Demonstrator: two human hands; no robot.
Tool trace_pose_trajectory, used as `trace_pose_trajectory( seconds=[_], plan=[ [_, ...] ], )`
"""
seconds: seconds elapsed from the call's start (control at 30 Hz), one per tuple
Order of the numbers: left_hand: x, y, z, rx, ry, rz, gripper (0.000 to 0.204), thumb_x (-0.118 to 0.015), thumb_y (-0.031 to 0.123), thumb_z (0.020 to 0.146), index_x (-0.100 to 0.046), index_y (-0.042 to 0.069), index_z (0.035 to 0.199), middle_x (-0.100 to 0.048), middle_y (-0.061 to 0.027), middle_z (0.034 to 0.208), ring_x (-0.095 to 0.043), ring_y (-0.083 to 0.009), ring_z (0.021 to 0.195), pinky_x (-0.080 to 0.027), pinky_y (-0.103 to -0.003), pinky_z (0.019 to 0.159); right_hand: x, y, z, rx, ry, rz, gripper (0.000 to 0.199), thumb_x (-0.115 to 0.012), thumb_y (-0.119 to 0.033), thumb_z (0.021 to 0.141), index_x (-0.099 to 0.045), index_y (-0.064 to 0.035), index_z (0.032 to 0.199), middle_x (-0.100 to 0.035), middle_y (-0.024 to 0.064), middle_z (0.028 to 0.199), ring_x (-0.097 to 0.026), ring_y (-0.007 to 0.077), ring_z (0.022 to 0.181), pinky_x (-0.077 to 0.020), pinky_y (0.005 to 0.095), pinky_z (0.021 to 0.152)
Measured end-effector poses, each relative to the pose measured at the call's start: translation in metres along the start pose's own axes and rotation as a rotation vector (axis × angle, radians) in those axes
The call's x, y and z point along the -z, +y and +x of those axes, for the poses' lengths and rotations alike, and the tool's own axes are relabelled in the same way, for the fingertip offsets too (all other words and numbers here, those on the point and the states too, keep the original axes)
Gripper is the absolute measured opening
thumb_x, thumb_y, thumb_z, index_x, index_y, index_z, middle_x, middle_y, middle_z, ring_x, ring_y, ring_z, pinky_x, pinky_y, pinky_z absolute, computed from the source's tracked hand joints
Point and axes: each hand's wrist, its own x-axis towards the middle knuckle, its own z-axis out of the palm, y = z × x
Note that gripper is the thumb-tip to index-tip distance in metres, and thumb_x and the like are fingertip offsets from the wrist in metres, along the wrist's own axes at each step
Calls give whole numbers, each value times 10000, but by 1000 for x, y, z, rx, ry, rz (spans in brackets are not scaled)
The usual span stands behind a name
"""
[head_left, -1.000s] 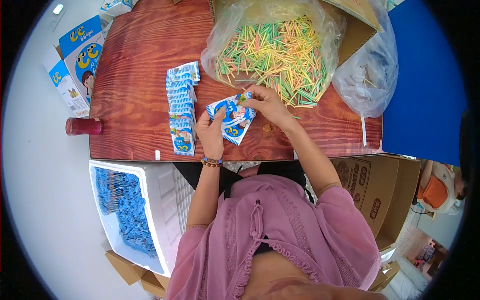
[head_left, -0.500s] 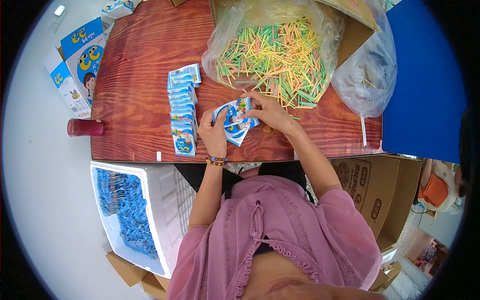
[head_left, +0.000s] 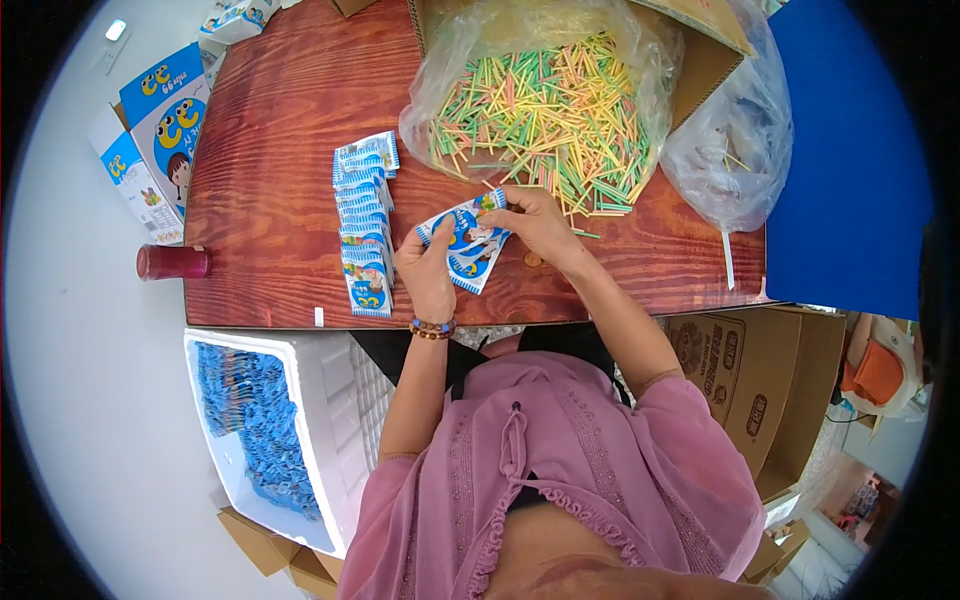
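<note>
Between my two hands is a small blue-and-white printed packet [head_left: 462, 230]. My left hand [head_left: 428, 272] pinches its left end, with a beaded bracelet on the wrist, and my right hand [head_left: 543, 228] grips the upper right end. A second, similar packet [head_left: 470, 272] shows just below it; whether it is held or lies on the table I cannot tell. Left of my hands, an overlapping row of such packets [head_left: 366, 230] runs away from the table's near edge. Beyond my right hand, many thin yellow, green and pink sticks [head_left: 550, 110] spill from a clear plastic bag [head_left: 425, 115].
The bag lies in an open cardboard box [head_left: 710, 75] on the reddish wooden table [head_left: 280, 120]. A white foam box [head_left: 325, 430] with blue packets stands below left. A red-lidded jar [head_left: 174, 262] and printed cartons [head_left: 165, 110] are at the left, another clear bag [head_left: 725, 160] at the right.
My right hand and the packet's right end have shifted slightly right, and the packet lies a little flatter between my hands. The row of packets stays put.
</note>
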Motion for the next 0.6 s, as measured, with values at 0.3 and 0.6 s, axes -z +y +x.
trace_pose_trajectory(
  seconds=[0.3,0.6],
  plan=[
    [3,-4,0,-18,48,-56,126,-648,98,902,-682,-24,910,-683,-32,806,-611,-55,656,-489,-208,576,12,1,-7,57,-12,-116,103,-640,-103,878,-672,-6,866,-632,-19,774,-570,32,756,-455,210,663],
    [0,1,1,178,12,-232,179,-615,166,939,-662,24,841,-671,-22,809,-618,-70,678,-499,-235,610,18,-14,-12,476,-191,-330,262,-757,-132,769,-627,-84,992,-450,70,1324,-389,247,1286,-315,385,1058]
  ],
)
